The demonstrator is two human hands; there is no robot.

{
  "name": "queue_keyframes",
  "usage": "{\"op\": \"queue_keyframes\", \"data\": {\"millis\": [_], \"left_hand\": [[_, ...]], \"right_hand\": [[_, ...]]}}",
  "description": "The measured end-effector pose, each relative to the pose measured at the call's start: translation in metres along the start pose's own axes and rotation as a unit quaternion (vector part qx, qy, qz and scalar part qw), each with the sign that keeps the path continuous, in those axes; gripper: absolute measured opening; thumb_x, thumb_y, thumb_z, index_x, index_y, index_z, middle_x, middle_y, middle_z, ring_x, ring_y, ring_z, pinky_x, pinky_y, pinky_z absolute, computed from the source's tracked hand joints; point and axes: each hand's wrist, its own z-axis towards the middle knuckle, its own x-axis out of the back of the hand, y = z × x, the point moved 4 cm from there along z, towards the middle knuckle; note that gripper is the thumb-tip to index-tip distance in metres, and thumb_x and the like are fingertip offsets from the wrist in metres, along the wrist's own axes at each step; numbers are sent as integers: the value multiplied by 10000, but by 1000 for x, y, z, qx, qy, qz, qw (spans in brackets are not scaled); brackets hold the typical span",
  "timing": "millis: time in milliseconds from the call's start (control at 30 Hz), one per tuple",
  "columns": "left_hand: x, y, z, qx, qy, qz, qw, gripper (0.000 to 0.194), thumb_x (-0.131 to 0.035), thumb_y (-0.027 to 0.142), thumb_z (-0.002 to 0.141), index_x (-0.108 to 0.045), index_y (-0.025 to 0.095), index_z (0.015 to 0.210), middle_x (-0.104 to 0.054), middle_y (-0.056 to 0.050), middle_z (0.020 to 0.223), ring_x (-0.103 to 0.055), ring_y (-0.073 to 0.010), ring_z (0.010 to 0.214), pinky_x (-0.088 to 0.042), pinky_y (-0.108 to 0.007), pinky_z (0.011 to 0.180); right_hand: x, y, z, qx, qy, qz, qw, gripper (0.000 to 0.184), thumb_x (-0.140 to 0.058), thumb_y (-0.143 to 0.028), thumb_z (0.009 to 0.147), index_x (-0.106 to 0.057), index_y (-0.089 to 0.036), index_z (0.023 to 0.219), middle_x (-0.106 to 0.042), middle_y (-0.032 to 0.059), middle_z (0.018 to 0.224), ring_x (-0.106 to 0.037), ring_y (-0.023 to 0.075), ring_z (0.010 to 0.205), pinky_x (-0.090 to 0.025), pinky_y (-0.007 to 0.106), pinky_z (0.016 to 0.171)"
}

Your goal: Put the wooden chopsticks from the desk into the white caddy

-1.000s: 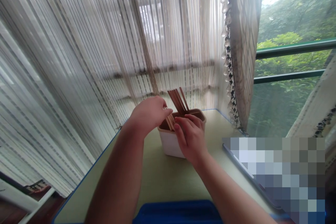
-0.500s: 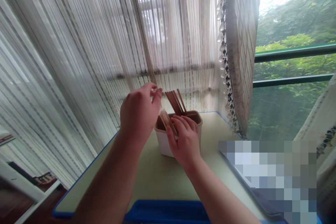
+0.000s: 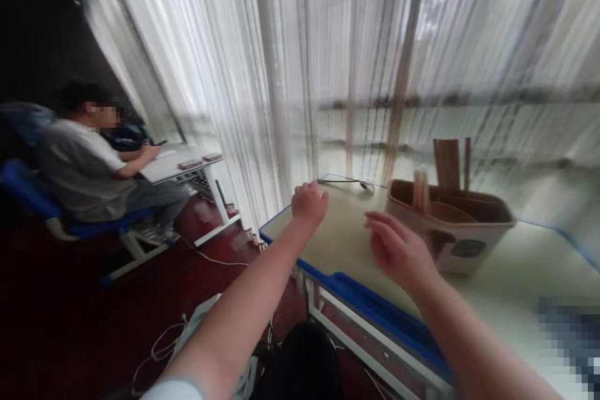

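Observation:
My left hand (image 3: 309, 205) is closed with curled fingers over the left part of the table; what they hold, if anything, is hidden. Right by its fingertips lies the thin dark handle of a spoon-like thing (image 3: 367, 186) with a shiny round end. My right hand (image 3: 398, 249) is open, fingers loosely bent and pointing left, with nothing seen in it. Beside it stands a white and brown utensil holder (image 3: 487, 237) with dividers. Pale thin sticks (image 3: 422, 192) stand in its left front part, and brown chopsticks (image 3: 447, 165) rise from the back.
The pale table (image 3: 337, 237) has a blue edge, with sheer curtains (image 3: 300, 75) behind it. On the left a person (image 3: 89, 162) sits at another desk (image 3: 164, 165). A white cable (image 3: 159, 340) lies on the dark red floor. A blurred-out patch (image 3: 572, 337) covers the lower right.
My view has swung left. My left hand has left the holder and moved left to the spoon-like thing. My right hand has come off the holder and its sticks.

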Motion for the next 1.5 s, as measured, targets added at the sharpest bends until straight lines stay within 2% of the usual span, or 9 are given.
{"op": "queue_keyframes", "data": {"millis": [67, 167, 267, 367, 500, 633, 767, 1200, 1500], "left_hand": [[-16, -16, -14, 28, -49, 29, 998, 347, -491, 421, 807, -588, 139, 985, -599, -136, 983, -525, -275, 961, -429, -378, 816], [-33, -34, -30, 92, -80, 44, 992, 400, -531, 423, 763, -580, 132, 1034, -572, -153, 1042, -511, -292, 992, -427, -393, 818], [-45, -41, -36, 131, -110, 42, 984, 396, -528, 420, 757, -597, 135, 1025, -556, -167, 1065, -499, -307, 1015, -417, -414, 829], [-48, -40, -35, 127, -128, 32, 983, 353, -474, 383, 799, -605, 155, 1034, -549, -162, 1084, -495, -295, 1031, -405, -415, 846], [-45, -36, -36, 99, -152, 30, 983, 344, -440, 347, 820, -616, 149, 1039, -562, -160, 1061, -517, -276, 1003, -414, -398, 839], [-43, -34, -38, 51, -167, 28, 984, 344, -411, 330, 839, -634, 141, 1021, -580, -156, 1020, -541, -262, 964, -430, -379, 815], [-42, -32, -39, 38, -176, 24, 983, 349, -386, 296, 857, -652, 119, 996, -595, -168, 988, -560, -247, 929, -437, -363, 804], [-43, -31, -37, 37, -177, 17, 983, 344, -380, 272, 866, -678, 116, 936, -628, -160, 939, -594, -243, 857, -465, -344, 731], [-36, -35, -38, 35, -125, -8, 992, 292, -401, 250, 861, -668, 153, 932, -629, -133, 946, -576, -242, 908, -444, -344, 785]], "right_hand": [[-20, 6, -8, -51, -83, 32, 995, 236, -459, -161, 804, -589, -196, 998, -644, 82, 1074, -654, 155, 793, -519, 269, 718], [-43, 22, -20, -126, -204, 84, 967, 245, -438, -223, 805, -618, -194, 969, -681, 60, 954, -654, 140, 652, -525, 257, 635], [-52, 40, -27, -195, -256, 88, 943, 241, -458, -267, 778, -652, -191, 900, -701, 39, 800, -656, 167, 652, -522, 272, 639], [-52, 49, -28, -225, -270, 73, 933, 245, -462, -277, 769, -660, -190, 885, -707, 38, 788, -659, 183, 690, -516, 287, 678], [-50, 47, -26, -206, -284, 65, 934, 230, -460, -276, 777, -665, -203, 851, -711, 39, 852, -662, 191, 769, -506, 291, 729], [-48, 46, -27, -204, -280, 63, 936, 217, -466, -277, 775, -666, -213, 829, -712, 29, 835, -661, 190, 767, -506, 288, 725], [-48, 46, -28, -211, -287, 65, 932, 230, -455, -288, 788, -663, -207, 843, -711, 35, 844, -659, 191, 778, -506, 292, 738], [-45, 41, -27, -193, -292, 60, 935, 235, -445, -254, 799, -668, -196, 846, -710, 40, 851, -657, 184, 781, -498, 281, 738], [-43, 37, -26, -181, -285, 66, 939, 222, -468, -240, 776, -684, -220, 826, -715, 35, 834, -657, 194, 748, -503, 294, 709]]}}
